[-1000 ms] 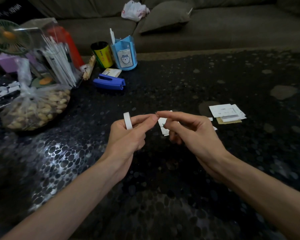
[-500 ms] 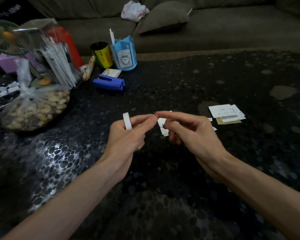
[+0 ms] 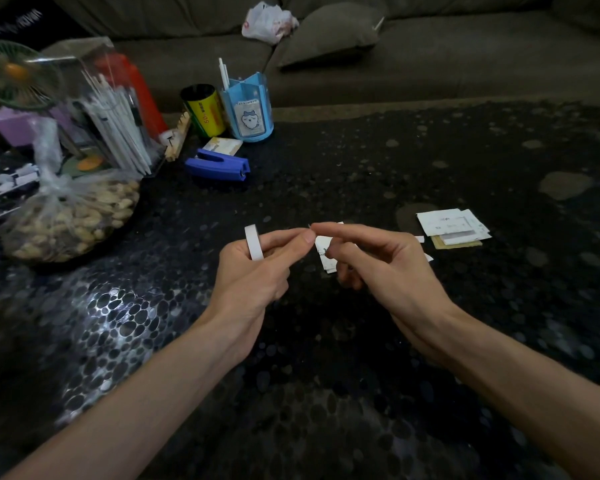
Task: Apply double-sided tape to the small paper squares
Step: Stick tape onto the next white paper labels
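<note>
left hand [image 3: 253, 275]: tape roll [image 3: 253, 242] ringed round a finger, thumb pinched forward
right hand [image 3: 381, 268]: fingertips clamped on tape end [image 3: 309, 226], touching left thumb
paper squares [image 3: 327, 263]: on table [image 3: 326, 382], under right fingers
paper stack [image 3: 452, 226]: 2 o'clock of right hand

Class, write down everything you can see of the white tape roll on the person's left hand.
The tape roll is a narrow white ring, matte like paper, seen almost edge-on and standing upright. It is slipped over a finger of the left hand, near the knuckle, held above the dark table. Whether a strip runs from it cannot be told.
</note>
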`<action>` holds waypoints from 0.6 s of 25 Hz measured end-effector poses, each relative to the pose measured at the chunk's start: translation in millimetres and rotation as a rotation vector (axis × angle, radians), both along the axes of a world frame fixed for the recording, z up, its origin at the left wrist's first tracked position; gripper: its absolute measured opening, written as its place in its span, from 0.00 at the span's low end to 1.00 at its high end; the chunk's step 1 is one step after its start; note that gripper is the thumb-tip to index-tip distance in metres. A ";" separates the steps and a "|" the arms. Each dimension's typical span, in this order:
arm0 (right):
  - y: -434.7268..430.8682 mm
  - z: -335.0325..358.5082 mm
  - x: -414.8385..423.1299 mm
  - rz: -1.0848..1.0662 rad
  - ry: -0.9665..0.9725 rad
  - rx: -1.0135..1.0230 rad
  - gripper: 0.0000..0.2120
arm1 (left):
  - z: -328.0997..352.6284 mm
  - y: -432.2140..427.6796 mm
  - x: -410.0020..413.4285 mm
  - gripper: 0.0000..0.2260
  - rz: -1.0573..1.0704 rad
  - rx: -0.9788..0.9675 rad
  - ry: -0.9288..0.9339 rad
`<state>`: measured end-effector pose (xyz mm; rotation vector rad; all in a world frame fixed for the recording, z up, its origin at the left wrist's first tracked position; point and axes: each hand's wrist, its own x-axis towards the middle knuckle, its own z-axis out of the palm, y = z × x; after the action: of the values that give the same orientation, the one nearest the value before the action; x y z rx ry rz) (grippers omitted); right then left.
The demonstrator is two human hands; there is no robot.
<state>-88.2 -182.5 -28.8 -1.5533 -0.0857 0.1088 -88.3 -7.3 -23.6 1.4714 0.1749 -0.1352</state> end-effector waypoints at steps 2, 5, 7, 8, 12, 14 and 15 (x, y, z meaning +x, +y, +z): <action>0.8 0.0 0.4 0.000 -0.002 0.011 0.16 | -0.2 -0.8 -0.1 0.08 0.014 0.005 -0.002; 1.0 0.7 0.7 0.000 -0.003 0.022 0.15 | -1.2 -1.4 0.1 0.08 0.022 0.002 -0.003; 0.4 1.1 0.4 -0.001 0.000 0.021 0.15 | -1.2 -0.9 0.1 0.08 0.017 -0.004 0.002; 0.2 1.2 0.4 -0.002 -0.001 0.021 0.15 | -1.0 -0.6 0.0 0.08 0.012 -0.003 0.004; 1.3 1.9 -0.3 -0.003 -0.006 0.022 0.15 | -0.8 -0.2 0.3 0.08 0.014 0.003 0.008; 1.4 2.2 -0.5 -0.007 -0.004 0.015 0.15 | -0.8 -0.3 0.2 0.08 0.017 0.004 0.005; 1.4 2.4 -0.3 -0.008 -0.004 0.010 0.15 | -0.5 -0.3 0.0 0.07 0.018 0.004 0.000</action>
<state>-88.5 -181.1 -26.4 -1.5435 -0.0837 0.0990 -88.2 -7.6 -24.1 1.4738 0.1881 -0.1205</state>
